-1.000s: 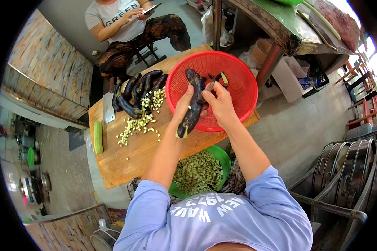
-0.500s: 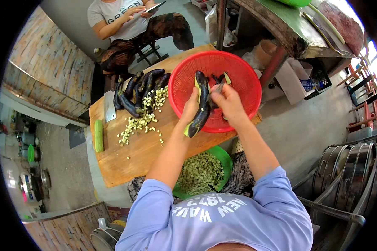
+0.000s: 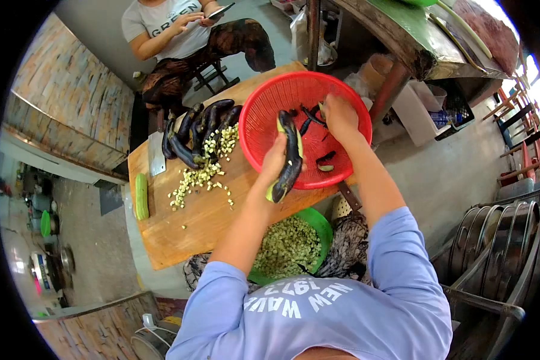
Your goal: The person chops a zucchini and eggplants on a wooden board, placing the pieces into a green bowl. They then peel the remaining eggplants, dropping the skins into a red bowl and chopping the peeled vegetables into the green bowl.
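My left hand point(image 3: 275, 157) is closed around a long dark eggplant point(image 3: 290, 153) with pale green strips where skin is off. It holds the eggplant tilted over the near left rim of a red plastic basket point(image 3: 264, 111). Over the basket's right side, my right hand point(image 3: 340, 116) is curled and a little blurred. Its fingertips are hidden, so what it grips cannot be made out. Dark strips of eggplant peel point(image 3: 313, 116) lie in the basket near that hand, and another peel piece point(image 3: 326, 162) lies lower down.
On the wooden board point(image 3: 162, 234) are several whole eggplants point(image 3: 189, 135), pale diced cubes point(image 3: 201, 174), a cleaver point(image 3: 156, 153) and a green peeled vegetable point(image 3: 141, 196). A green basin point(image 3: 324, 234) of diced pieces stands below. A seated person point(image 3: 180, 30) holds a phone.
My right hand has moved away from the eggplant, up and right over the basket. Peel pieces in the basket now show more plainly. My left hand still holds the eggplant in nearly the same place.
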A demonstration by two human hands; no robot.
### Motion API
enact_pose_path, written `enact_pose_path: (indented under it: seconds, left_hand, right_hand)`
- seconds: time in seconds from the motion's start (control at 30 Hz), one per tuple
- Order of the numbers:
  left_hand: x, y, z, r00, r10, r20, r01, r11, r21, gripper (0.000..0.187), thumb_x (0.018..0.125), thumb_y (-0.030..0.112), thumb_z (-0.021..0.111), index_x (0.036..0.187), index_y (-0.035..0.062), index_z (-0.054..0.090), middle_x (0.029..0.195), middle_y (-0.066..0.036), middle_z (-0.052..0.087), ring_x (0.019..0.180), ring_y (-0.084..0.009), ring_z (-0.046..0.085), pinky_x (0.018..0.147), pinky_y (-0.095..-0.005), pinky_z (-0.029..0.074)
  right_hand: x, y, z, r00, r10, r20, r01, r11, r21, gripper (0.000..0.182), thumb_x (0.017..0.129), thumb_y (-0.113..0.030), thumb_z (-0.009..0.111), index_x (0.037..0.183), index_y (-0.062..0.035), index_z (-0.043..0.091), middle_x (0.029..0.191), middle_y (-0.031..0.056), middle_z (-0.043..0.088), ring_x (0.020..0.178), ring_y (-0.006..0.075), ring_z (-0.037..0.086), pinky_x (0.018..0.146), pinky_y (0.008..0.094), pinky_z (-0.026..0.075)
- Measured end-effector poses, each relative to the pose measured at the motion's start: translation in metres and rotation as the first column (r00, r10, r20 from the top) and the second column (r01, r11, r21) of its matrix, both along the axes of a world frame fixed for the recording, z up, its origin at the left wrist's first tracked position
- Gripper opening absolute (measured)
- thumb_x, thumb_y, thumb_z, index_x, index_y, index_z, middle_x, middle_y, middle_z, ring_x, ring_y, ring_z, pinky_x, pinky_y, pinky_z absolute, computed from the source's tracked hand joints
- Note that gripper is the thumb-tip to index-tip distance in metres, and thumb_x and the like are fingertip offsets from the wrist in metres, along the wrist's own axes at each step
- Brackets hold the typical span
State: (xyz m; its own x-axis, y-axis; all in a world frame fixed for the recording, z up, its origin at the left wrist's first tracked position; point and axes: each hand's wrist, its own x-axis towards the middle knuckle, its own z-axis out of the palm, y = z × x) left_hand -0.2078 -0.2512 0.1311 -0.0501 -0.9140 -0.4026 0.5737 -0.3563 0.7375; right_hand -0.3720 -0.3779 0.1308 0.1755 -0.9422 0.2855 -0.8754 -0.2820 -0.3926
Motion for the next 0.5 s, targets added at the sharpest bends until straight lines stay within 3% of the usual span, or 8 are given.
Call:
enact_pose_path:
  seconds: [0.03, 0.1, 0.13, 0.2, 0.3, 0.4, 0.5]
  left_hand:
    - [0.007, -0.004, -0.003, 1.0, -0.011, 0.01, 0.012, 0.997, -0.074, 0.044, 0.094, 0.049, 0.043, 0.098, 0.0062, 0.054, 0.076, -0.011, 0.059, 0.061, -0.0238, 0.06, 0.046, -0.0309, 0.048]
    - [0.012, -0.011, -0.005, 0.994, -0.012, -0.11, 0.008, 0.999, -0.041, 0.042, 0.094, 0.047, 0.044, 0.098, 0.006, 0.054, 0.076, -0.01, 0.058, 0.061, -0.0218, 0.057, 0.045, -0.0292, 0.046]
    - [0.016, -0.015, -0.008, 0.986, -0.067, -0.154, 0.056, 0.996, -0.071, 0.042, 0.095, 0.047, 0.041, 0.101, 0.0066, 0.053, 0.077, -0.009, 0.057, 0.061, -0.0217, 0.058, 0.047, -0.0309, 0.048]
    - [0.024, -0.019, -0.02, 0.955, -0.174, -0.239, 0.147, 0.981, -0.127, 0.042, 0.097, 0.046, 0.036, 0.106, 0.0077, 0.051, 0.078, -0.009, 0.057, 0.063, -0.0215, 0.06, 0.052, -0.0342, 0.054]
    - [0.003, -0.002, 0.032, 0.985, -0.065, -0.162, 0.071, 0.997, 0.031, 0.034, 0.097, 0.04, 0.043, 0.102, 0.0077, 0.053, 0.075, -0.004, 0.054, 0.058, -0.0151, 0.05, 0.043, -0.0242, 0.039]
    - [0.001, 0.008, 0.037, 0.95, -0.094, -0.296, 0.101, 0.995, 0.008, 0.033, 0.097, 0.04, 0.04, 0.102, 0.0085, 0.051, 0.075, -0.003, 0.052, 0.057, -0.0138, 0.048, 0.042, -0.0231, 0.037]
    - [0.003, 0.013, 0.04, 0.946, -0.121, -0.301, 0.122, 0.992, -0.013, 0.034, 0.098, 0.04, 0.039, 0.1, 0.0089, 0.051, 0.077, -0.003, 0.052, 0.058, -0.0149, 0.048, 0.043, -0.0245, 0.038]
  right_hand:
    - [-0.001, 0.003, 0.001, 1.0, 0.022, 0.018, -0.022, 1.0, -0.006, 0.017, 0.083, -0.016, 0.058, 0.091, -0.0021, 0.052, 0.095, 0.0174, 0.061, 0.092, 0.0373, 0.058, 0.078, 0.0456, 0.045]
    - [-0.003, 0.012, 0.008, 0.996, 0.069, 0.052, -0.067, 0.997, -0.035, 0.015, 0.084, -0.013, 0.058, 0.093, -0.0015, 0.053, 0.093, 0.0133, 0.063, 0.089, 0.033, 0.06, 0.078, 0.0422, 0.047]
    - [-0.001, 0.023, 0.021, 0.925, 0.15, 0.349, -0.189, 0.979, 0.08, 0.018, 0.084, -0.011, 0.057, 0.098, -0.0007, 0.053, 0.096, 0.0114, 0.061, 0.089, 0.0293, 0.059, 0.079, 0.04, 0.046]
    - [0.007, 0.054, 0.04, 0.536, 0.127, 0.835, -0.488, 0.854, 0.183, 0.025, 0.085, -0.008, 0.056, 0.108, 0.0009, 0.053, 0.103, 0.0075, 0.059, 0.09, 0.0218, 0.058, 0.082, 0.0357, 0.046]
    - [0.025, 0.087, 0.032, 0.328, 0.259, 0.908, -0.649, 0.761, 0.017, 0.039, 0.086, -0.004, 0.054, 0.123, 0.0027, 0.047, 0.114, 0.0053, 0.05, 0.095, 0.0136, 0.052, 0.086, 0.0301, 0.043]
    - [0.028, 0.091, 0.031, 0.292, 0.302, 0.908, -0.683, 0.73, -0.024, 0.046, 0.086, -0.004, 0.054, 0.13, 0.0016, 0.042, 0.125, 0.0069, 0.042, 0.101, 0.0136, 0.05, 0.089, 0.0301, 0.042]
    - [0.03, 0.095, 0.042, 0.353, 0.328, 0.876, -0.624, 0.78, -0.041, 0.042, 0.085, -0.005, 0.055, 0.125, 0.0017, 0.044, 0.117, 0.0067, 0.05, 0.096, 0.0137, 0.052, 0.086, 0.0305, 0.043]
